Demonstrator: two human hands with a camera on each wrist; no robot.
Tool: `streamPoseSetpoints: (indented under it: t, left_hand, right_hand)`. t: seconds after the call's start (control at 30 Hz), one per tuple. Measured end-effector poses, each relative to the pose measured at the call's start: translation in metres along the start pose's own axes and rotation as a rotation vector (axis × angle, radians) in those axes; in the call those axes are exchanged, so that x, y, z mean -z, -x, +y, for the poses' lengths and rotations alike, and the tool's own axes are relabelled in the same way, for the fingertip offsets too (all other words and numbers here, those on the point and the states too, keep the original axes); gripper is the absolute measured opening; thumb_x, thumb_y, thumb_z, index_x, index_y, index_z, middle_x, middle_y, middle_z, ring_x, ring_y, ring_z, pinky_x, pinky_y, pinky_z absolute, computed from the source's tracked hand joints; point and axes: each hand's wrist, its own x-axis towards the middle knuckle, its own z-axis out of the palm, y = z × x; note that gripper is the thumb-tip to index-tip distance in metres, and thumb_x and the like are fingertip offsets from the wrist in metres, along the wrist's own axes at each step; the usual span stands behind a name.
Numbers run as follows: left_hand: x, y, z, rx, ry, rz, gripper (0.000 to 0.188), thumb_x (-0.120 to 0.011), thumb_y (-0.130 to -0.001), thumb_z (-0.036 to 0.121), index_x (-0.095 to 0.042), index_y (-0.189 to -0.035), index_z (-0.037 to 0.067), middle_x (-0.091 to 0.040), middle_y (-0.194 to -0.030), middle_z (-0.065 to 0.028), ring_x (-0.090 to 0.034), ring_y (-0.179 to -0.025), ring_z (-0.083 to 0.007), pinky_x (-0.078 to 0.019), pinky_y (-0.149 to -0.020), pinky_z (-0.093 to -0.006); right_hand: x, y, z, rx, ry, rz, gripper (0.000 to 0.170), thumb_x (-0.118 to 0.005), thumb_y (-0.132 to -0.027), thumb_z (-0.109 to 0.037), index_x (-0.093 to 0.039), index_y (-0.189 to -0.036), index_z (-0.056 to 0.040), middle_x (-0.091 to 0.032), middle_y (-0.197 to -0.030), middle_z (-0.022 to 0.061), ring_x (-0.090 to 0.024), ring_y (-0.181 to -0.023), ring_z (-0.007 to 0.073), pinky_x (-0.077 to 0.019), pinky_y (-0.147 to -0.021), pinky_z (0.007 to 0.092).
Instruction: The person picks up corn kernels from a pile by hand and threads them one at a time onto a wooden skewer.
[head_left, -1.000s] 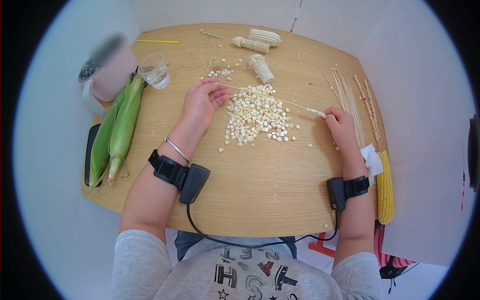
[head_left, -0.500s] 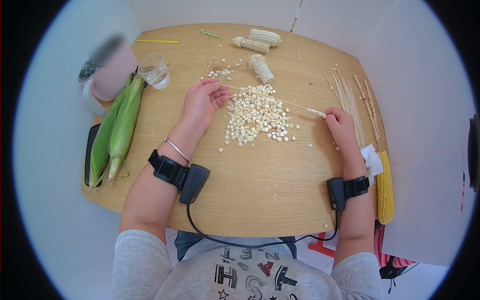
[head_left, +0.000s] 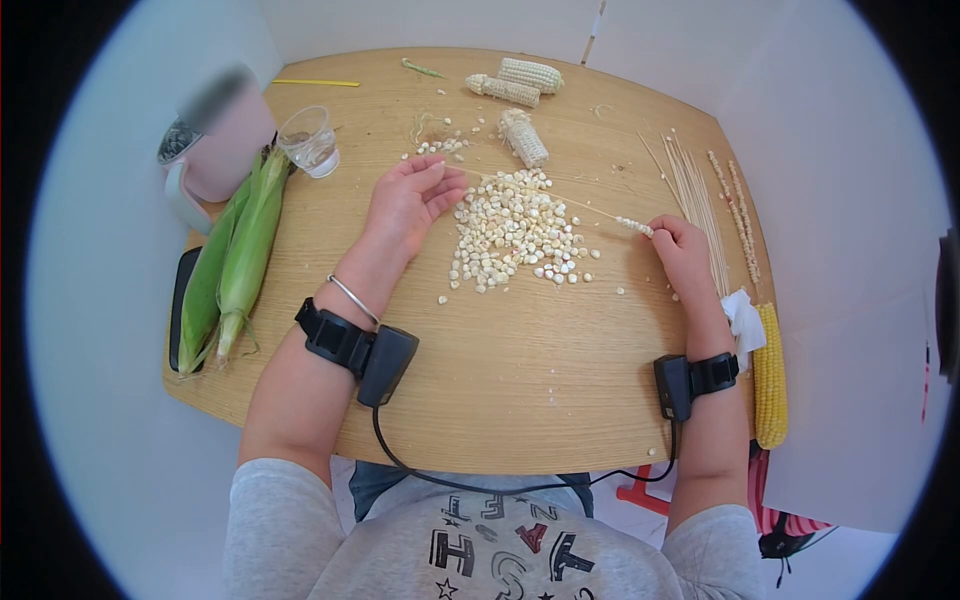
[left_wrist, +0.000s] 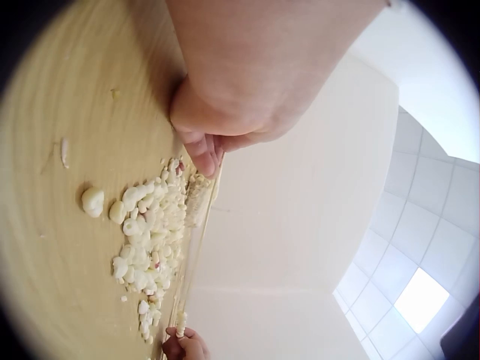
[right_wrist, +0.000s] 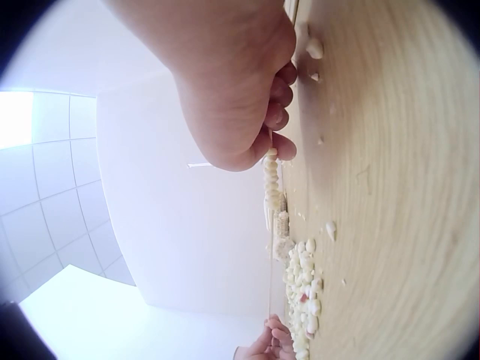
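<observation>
A thin stick (head_left: 580, 204) spans the gap between both hands, above a heap of pale corn kernels (head_left: 505, 235). At its left end, the left hand (head_left: 408, 203) pinches it between thumb and forefinger, the other fingers loosely bent. The right hand (head_left: 685, 262) grips the other end with curled fingers, right beside a short row of threaded kernels (head_left: 632, 225). In the right wrist view the threaded kernels (right_wrist: 271, 176) sit packed against the thumb and fingertip of the right hand (right_wrist: 232, 97). The left wrist view shows the left hand (left_wrist: 240, 90) over the table.
Stripped cobs (head_left: 522, 137) lie behind the heap. Bare sticks (head_left: 695, 190), two threaded sticks (head_left: 742, 215), a tissue (head_left: 742, 322) and a yellow cob (head_left: 769, 380) are at the right. Husked corn (head_left: 250, 250), a cup of water (head_left: 312, 150) and a pink mug (head_left: 225, 140) stand or lie left.
The left hand has shifted very slightly to the right along with its end of the stick. The right hand looks unmoved.
</observation>
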Motion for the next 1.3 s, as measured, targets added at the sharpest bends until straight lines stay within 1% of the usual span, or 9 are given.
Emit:
streamPoseSetpoints:
  t: [0.17, 0.37, 0.63, 0.73, 0.83, 1.03, 1.13, 1.27, 1.3]
  left_hand:
    - [0.003, -0.003, 0.000, 0.013, 0.058, -0.052, 0.020, -0.049, -0.085, 0.004, -0.046, -0.103, -0.002, -0.057, -0.093, -0.0154, -0.059, -0.086, -0.0216, -0.0520, -0.073, -0.0284]
    - [0.004, -0.003, 0.000, 0.024, 0.077, -0.037, 0.020, -0.050, -0.084, 0.005, -0.047, -0.104, -0.001, -0.058, -0.090, -0.0140, -0.059, -0.081, -0.0197, -0.0515, -0.071, -0.0274]
    - [0.012, -0.009, -0.002, 0.038, 0.131, -0.121, 0.017, -0.052, -0.083, 0.005, -0.050, -0.099, 0.000, -0.059, -0.084, -0.0111, -0.057, -0.073, -0.0158, -0.0499, -0.065, -0.0245]
    - [0.012, -0.009, -0.002, 0.049, 0.143, -0.140, 0.017, -0.051, -0.083, 0.006, -0.050, -0.099, -0.002, -0.059, -0.081, -0.0107, -0.058, -0.071, -0.0167, -0.0492, -0.064, -0.0256]
    - [0.010, -0.007, -0.001, 0.068, 0.159, -0.162, 0.015, -0.053, -0.083, 0.006, -0.051, -0.097, 0.000, -0.058, -0.082, -0.0099, -0.057, -0.071, -0.0147, -0.0493, -0.063, -0.0236]
    - [0.010, -0.007, -0.002, 0.087, 0.167, -0.171, 0.015, -0.053, -0.083, 0.006, -0.052, -0.097, -0.001, -0.059, -0.081, -0.0093, -0.057, -0.069, -0.0141, -0.0491, -0.062, -0.0229]
    - [0.010, -0.007, -0.002, 0.079, 0.162, -0.179, 0.017, -0.052, -0.083, 0.006, -0.051, -0.099, -0.001, -0.059, -0.079, -0.0098, -0.058, -0.069, -0.0155, -0.0490, -0.063, -0.0248]
    - [0.004, -0.003, 0.000, 0.087, 0.134, -0.148, 0.017, -0.053, -0.083, 0.006, -0.052, -0.098, -0.001, -0.059, -0.080, -0.0093, -0.057, -0.068, -0.0136, -0.0494, -0.061, -0.0228]
    - [0.001, 0.000, 0.000, 0.100, 0.117, -0.176, 0.018, -0.054, -0.082, 0.006, -0.052, -0.099, -0.002, -0.059, -0.080, -0.0096, -0.057, -0.068, -0.0133, -0.0496, -0.060, -0.0227]
  right_hand:
    - [-0.001, 0.000, 0.002, 0.010, -0.003, -0.008, 0.018, -0.049, -0.071, -0.012, -0.061, -0.074, 0.0004, -0.051, -0.053, 0.0081, -0.047, -0.050, 0.0133, -0.0364, -0.049, 0.0276]
    - [-0.001, 0.000, 0.002, 0.019, -0.007, 0.000, 0.018, -0.049, -0.072, -0.012, -0.061, -0.074, 0.0005, -0.051, -0.053, 0.0080, -0.046, -0.050, 0.0132, -0.0361, -0.049, 0.0276]
    - [-0.002, -0.001, 0.004, 0.035, -0.032, -0.005, 0.017, -0.048, -0.072, -0.012, -0.060, -0.073, 0.0004, -0.051, -0.054, 0.0075, -0.046, -0.051, 0.0125, -0.0360, -0.050, 0.0273]
    - [0.000, 0.001, -0.002, -0.005, -0.024, -0.015, 0.018, -0.048, -0.072, -0.012, -0.060, -0.074, 0.0005, -0.051, -0.054, 0.0073, -0.046, -0.051, 0.0124, -0.0361, -0.050, 0.0272]
    - [0.000, 0.001, -0.003, -0.019, -0.032, -0.026, 0.018, -0.048, -0.072, -0.012, -0.060, -0.074, 0.0004, -0.051, -0.054, 0.0071, -0.046, -0.051, 0.0123, -0.0361, -0.050, 0.0271]
    - [-0.002, 0.001, 0.000, -0.008, -0.052, -0.013, 0.018, -0.048, -0.072, -0.012, -0.061, -0.075, 0.0001, -0.050, -0.053, 0.0067, -0.046, -0.051, 0.0122, -0.0360, -0.049, 0.0270]
    - [-0.003, 0.000, 0.003, 0.012, -0.050, -0.010, 0.018, -0.048, -0.072, -0.012, -0.061, -0.075, 0.0000, -0.050, -0.054, 0.0066, -0.046, -0.051, 0.0118, -0.0359, -0.049, 0.0268]
    - [-0.002, 0.001, -0.001, 0.026, -0.023, -0.017, 0.018, -0.048, -0.073, -0.011, -0.061, -0.076, 0.0004, -0.051, -0.055, 0.0062, -0.046, -0.051, 0.0111, -0.0358, -0.049, 0.0264]
    - [-0.003, 0.002, -0.005, 0.031, -0.060, -0.057, 0.018, -0.048, -0.074, -0.011, -0.061, -0.077, 0.0006, -0.052, -0.055, 0.0061, -0.046, -0.052, 0.0109, -0.0359, -0.049, 0.0260]
